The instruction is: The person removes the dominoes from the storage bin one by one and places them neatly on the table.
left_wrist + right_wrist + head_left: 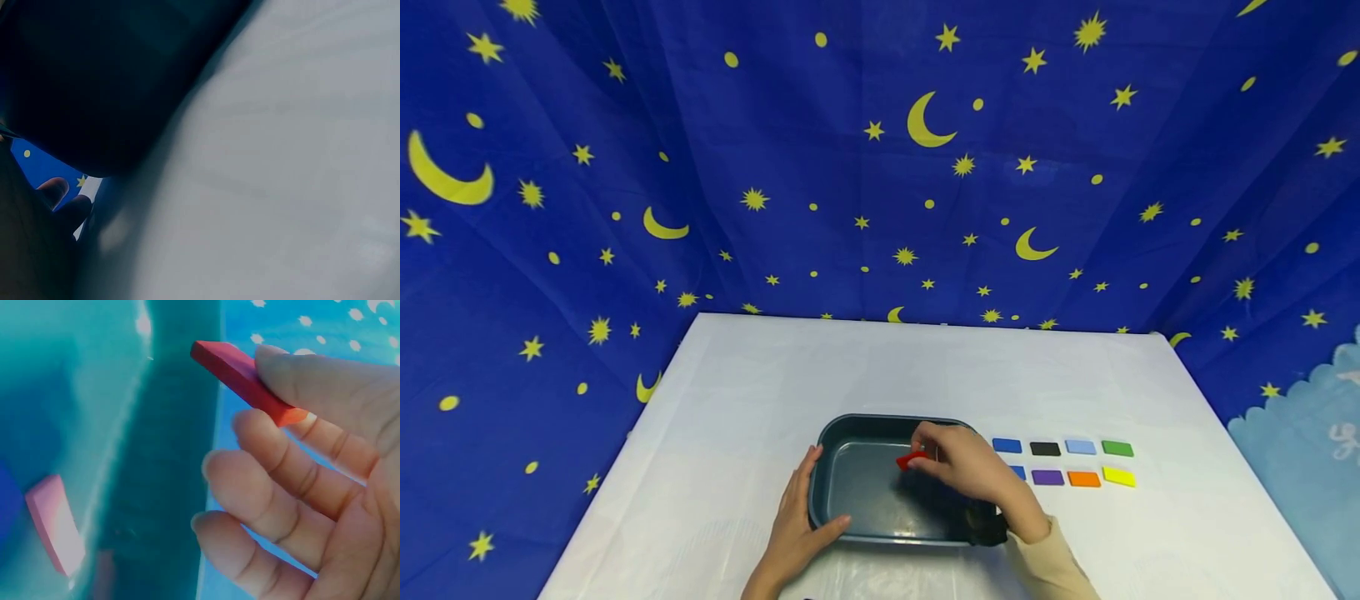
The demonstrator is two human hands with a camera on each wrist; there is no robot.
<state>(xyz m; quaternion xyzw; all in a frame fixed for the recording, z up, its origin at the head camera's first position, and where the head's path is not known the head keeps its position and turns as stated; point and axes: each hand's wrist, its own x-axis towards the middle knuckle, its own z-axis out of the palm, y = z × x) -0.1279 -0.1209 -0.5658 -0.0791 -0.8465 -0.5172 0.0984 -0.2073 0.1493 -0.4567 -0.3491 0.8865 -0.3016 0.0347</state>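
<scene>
A dark blue-grey rectangular tray (880,542) sits near the front of the white table. My left hand (797,508) holds its near left corner, fingers along the outer left side and thumb over the front rim. Over the tray, my right hand (958,458) pinches a flat red block (912,459) between thumb and fingers. Seen from the right wrist, the red block (240,375) is tilted and clear of the tray floor. A pink-looking block (56,525) lies inside the tray in that view; the right hand and wrist hide that area from the head camera.
Right of the tray lie two rows of flat blocks. The far row has blue (1007,446), black (1045,449), light blue (1080,447) and green (1117,448). Nearer are a partly hidden blue one, purple (1048,477), orange (1084,479) and yellow (1119,477). A starry blue curtain (820,167) surrounds the table.
</scene>
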